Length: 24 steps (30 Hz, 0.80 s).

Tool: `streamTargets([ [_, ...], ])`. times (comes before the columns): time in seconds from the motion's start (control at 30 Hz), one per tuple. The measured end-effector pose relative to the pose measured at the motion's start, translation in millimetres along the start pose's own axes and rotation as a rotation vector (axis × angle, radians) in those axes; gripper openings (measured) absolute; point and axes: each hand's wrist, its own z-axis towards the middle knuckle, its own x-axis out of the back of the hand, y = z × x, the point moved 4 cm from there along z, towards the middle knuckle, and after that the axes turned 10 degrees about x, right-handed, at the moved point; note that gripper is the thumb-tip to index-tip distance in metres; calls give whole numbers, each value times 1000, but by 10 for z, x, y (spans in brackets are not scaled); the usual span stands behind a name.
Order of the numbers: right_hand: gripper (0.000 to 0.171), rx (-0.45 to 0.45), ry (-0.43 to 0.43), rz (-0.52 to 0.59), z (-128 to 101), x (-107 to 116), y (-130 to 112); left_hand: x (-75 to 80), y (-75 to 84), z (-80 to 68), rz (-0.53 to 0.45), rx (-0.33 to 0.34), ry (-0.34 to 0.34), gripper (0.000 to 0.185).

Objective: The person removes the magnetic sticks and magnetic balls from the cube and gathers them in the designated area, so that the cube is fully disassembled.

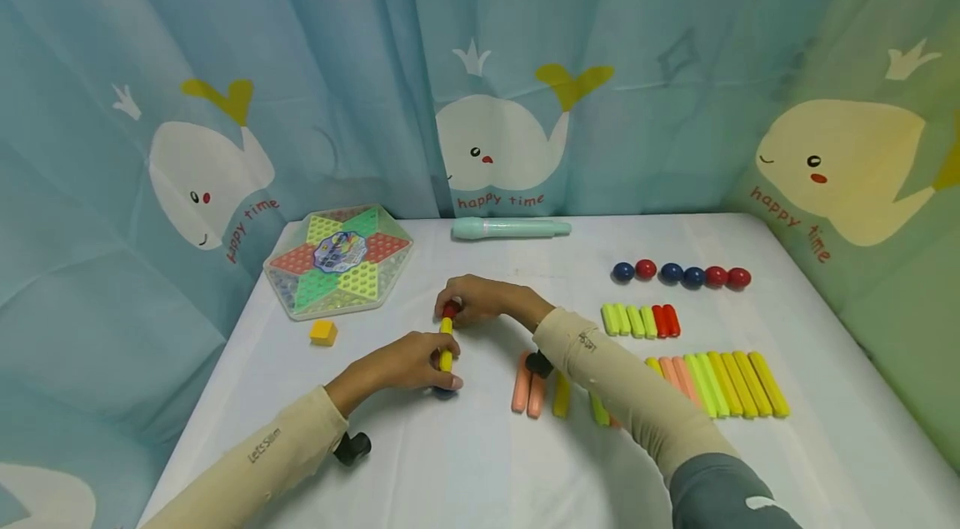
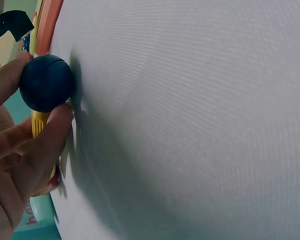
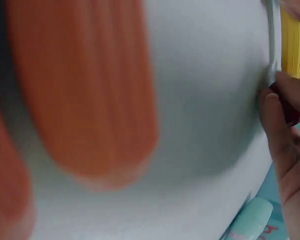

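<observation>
A yellow stick point(image 1: 446, 344) lies on the white table point(image 1: 465, 462) with a red ball point(image 1: 450, 311) at its far end and a dark blue ball point(image 2: 46, 82) at its near end. My left hand point(image 1: 420, 361) pinches the near part of the stick beside the blue ball. My right hand point(image 1: 480, 300) holds the red ball between its fingertips point(image 3: 277, 107) at the far end. In the right wrist view the yellow stick point(image 3: 293, 42) shows at the top right, with blurred orange sticks point(image 3: 85, 85) close to the lens.
A hexagonal checkers board point(image 1: 337, 260) and a yellow cube point(image 1: 323, 332) lie at the left. A mint pen-shaped toy point(image 1: 510, 228) lies at the back. Blue and red balls point(image 1: 678, 273), short sticks point(image 1: 640, 320) and long sticks point(image 1: 720, 383) sit at the right; pink sticks point(image 1: 528, 386) lie under my right forearm.
</observation>
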Motion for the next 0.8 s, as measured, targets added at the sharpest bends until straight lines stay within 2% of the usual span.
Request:
streamTargets([
  [0.2, 23, -104, 21, 24, -103, 65, 139, -18, -31, 42, 0, 28, 11, 42],
  [0.37, 40, -179, 58, 87, -351, 186, 246, -28, -49, 41, -17, 58, 0, 42],
  [0.47, 43, -202, 129, 114, -615, 327, 296, -32, -51, 23, -30, 57, -3, 42],
  [0.63, 33, -195, 270, 95, -1215, 622, 433, -45, -39, 2, -21, 38, 6, 43],
  [0.8, 39, -305, 386, 51, -1858, 857, 656, -44, -1, 1, -13, 25, 10, 42],
])
